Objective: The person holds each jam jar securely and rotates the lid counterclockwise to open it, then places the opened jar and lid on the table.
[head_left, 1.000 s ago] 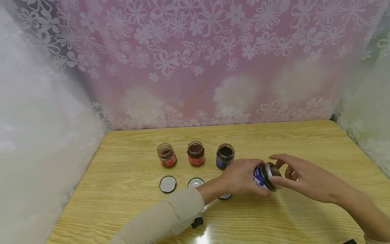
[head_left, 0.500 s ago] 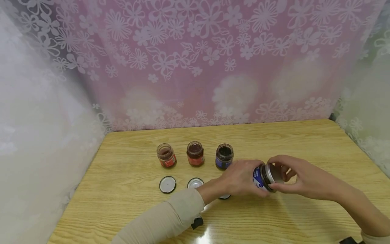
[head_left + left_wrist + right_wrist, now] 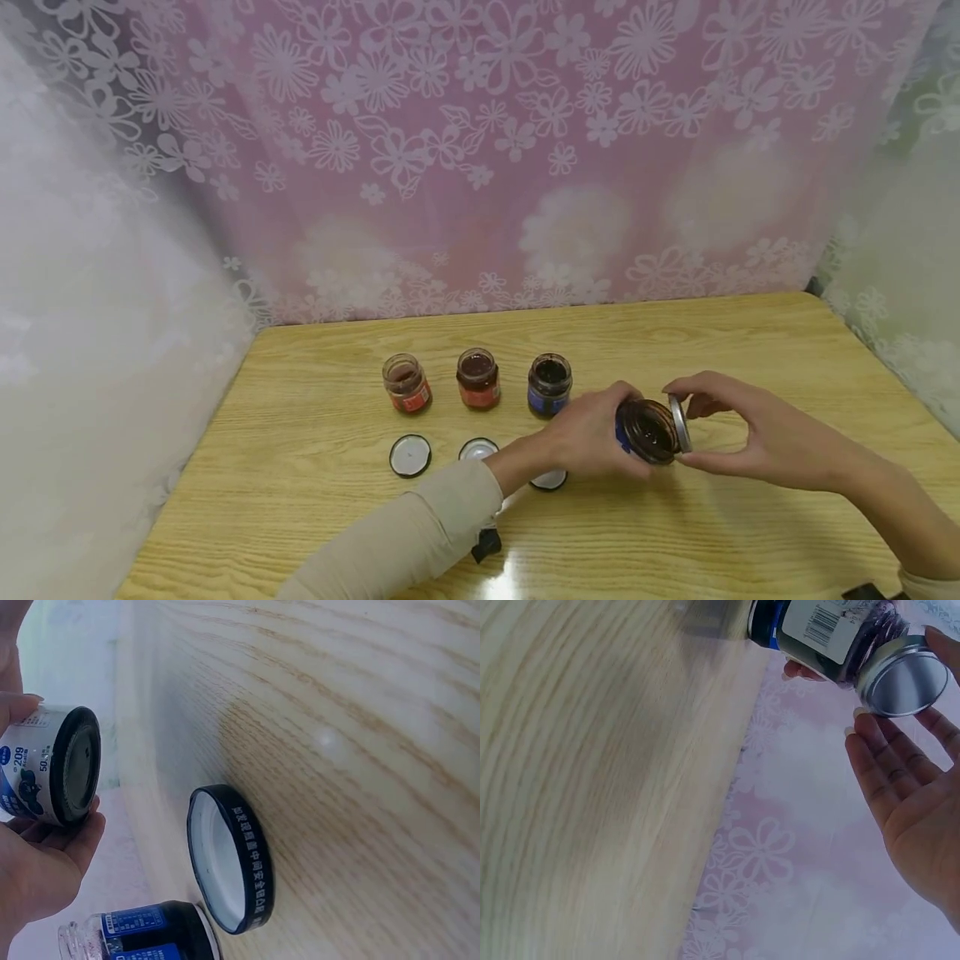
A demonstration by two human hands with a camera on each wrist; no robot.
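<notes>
My left hand (image 3: 592,433) grips a blue-labelled jam jar (image 3: 647,432) round its body and tilts its mouth to the right. Dark jam shows inside the jar. Thumb and fingers of my right hand (image 3: 757,433) pinch a silver lid (image 3: 679,423) by its edge. This lid stands on edge at the jar's mouth, off the opening and close to the rim. In the left wrist view the jar's dark base (image 3: 77,766) faces the camera above the table. The right wrist view shows the lid's shiny top (image 3: 907,682) and the jar's barcode label (image 3: 825,630).
Three uncovered jars stand in a row: two red-labelled ones (image 3: 408,387) (image 3: 478,382) and a blue-labelled one (image 3: 550,388). Lids (image 3: 410,456) (image 3: 477,449) (image 3: 549,480) lie upside down before them, two partly behind my left arm. A flowered curtain (image 3: 480,208) hangs behind the wooden table (image 3: 315,383).
The lid has come off the jar's mouth in my right hand and turned on edge. The jar's opening has turned toward the head camera and now shows.
</notes>
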